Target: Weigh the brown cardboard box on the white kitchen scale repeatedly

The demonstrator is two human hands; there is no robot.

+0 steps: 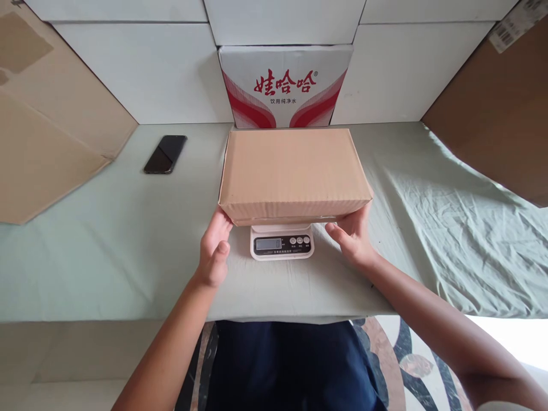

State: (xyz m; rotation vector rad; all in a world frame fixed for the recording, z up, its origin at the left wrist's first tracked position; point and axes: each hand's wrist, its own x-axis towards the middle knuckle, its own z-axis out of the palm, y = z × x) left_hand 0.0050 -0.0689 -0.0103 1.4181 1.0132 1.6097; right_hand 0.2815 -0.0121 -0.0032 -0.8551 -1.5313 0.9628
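A brown cardboard box (293, 165) is over a white digital kitchen scale (282, 256), hiding the weighing plate. The scale's screen seems to read 0, and its row of buttons shows in front of the box. My left hand (215, 245) grips the box at its near left corner, with the fingers reaching under and along the side. At the near right corner my right hand (355, 237) holds the box too, most of its fingers hidden beneath. Whether the box touches the plate cannot be seen.
A black smartphone (165, 154) lies on the green tablecloth (98, 245) to the left. Behind stands a white and red carton (286, 85) against white panels. Large cardboard sheets rise at the left (55, 125) and right (496, 114).
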